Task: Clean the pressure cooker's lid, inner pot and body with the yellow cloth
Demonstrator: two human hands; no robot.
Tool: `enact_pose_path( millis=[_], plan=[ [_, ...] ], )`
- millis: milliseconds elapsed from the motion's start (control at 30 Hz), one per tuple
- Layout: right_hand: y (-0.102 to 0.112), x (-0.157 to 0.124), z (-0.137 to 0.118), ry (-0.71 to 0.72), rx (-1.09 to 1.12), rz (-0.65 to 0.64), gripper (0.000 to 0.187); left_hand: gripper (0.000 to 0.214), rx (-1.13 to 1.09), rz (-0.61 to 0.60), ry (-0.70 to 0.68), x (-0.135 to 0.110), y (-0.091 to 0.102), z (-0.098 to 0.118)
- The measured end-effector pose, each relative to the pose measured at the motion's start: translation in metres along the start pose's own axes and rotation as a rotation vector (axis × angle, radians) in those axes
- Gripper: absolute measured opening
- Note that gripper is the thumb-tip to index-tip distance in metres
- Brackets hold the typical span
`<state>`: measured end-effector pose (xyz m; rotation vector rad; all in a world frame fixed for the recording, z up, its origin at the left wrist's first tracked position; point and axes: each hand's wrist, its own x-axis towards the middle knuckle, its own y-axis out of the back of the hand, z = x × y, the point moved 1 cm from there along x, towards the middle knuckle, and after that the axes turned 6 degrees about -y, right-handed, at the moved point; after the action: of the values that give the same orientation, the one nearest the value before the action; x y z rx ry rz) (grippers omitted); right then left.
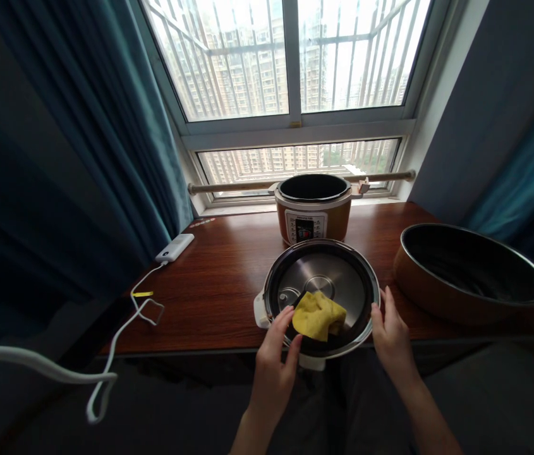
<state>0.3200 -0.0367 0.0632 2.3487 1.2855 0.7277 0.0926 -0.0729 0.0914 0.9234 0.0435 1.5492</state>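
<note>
The left hand [273, 360] pinches a yellow cloth [318, 315] on the upturned lid [337, 268] at the table's [229, 278] near edge. The right hand [390, 335] rests with loose fingers against the rim. Wiping looks barely begun.

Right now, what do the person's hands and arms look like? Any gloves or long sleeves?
No gloves: the left hand and right hand are both bare, with no rings, watch or bracelet showing. The forearms are bare too, with no sleeve in sight down to the bottom edge of the picture.
</note>
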Motion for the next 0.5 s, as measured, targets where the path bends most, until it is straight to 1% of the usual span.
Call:
enact_pose_path(
  millis=[67, 100, 133, 167, 200, 233, 267, 333, 367, 500],
  plan=[
    [0.006, -0.002, -0.009, 0.049, -0.035, 0.073, 0.058, 0.027, -0.047, 0.192, 0.205, -0.016, 0.011, -0.011],
    [0.009, -0.004, -0.016, 0.102, -0.054, 0.118, 0.057, 0.025, -0.08, 0.261, 0.308, -0.022, 0.014, -0.017],
    [0.012, -0.006, -0.024, 0.171, -0.067, 0.154, 0.055, 0.025, -0.119, 0.297, 0.401, -0.027, 0.016, -0.022],
    [0.013, -0.009, -0.033, 0.249, -0.073, 0.158, 0.051, 0.027, -0.162, 0.3, 0.479, -0.03, 0.016, -0.028],
    [0.014, -0.013, -0.044, 0.324, -0.073, 0.123, 0.047, 0.031, -0.207, 0.281, 0.536, -0.032, 0.015, -0.034],
    [0.013, -0.016, -0.054, 0.385, -0.076, 0.047, 0.043, 0.036, -0.255, 0.25, 0.575, -0.032, 0.012, -0.039],
    [0.011, -0.02, -0.064, 0.43, -0.088, -0.057, 0.04, 0.04, -0.303, 0.22, 0.602, -0.032, 0.008, -0.044],
    [0.005, -0.025, -0.082, 0.466, -0.147, -0.27, 0.037, 0.048, -0.397, 0.192, 0.643, -0.029, 0.0, -0.052],
    [0.0, -0.027, -0.09, 0.462, -0.191, -0.354, 0.036, 0.05, -0.437, 0.19, 0.663, -0.028, -0.004, -0.055],
    [-0.019, -0.025, -0.107, 0.438, -0.327, -0.561, 0.034, 0.051, -0.547, 0.179, 0.707, -0.026, -0.015, -0.057]
  ],
)
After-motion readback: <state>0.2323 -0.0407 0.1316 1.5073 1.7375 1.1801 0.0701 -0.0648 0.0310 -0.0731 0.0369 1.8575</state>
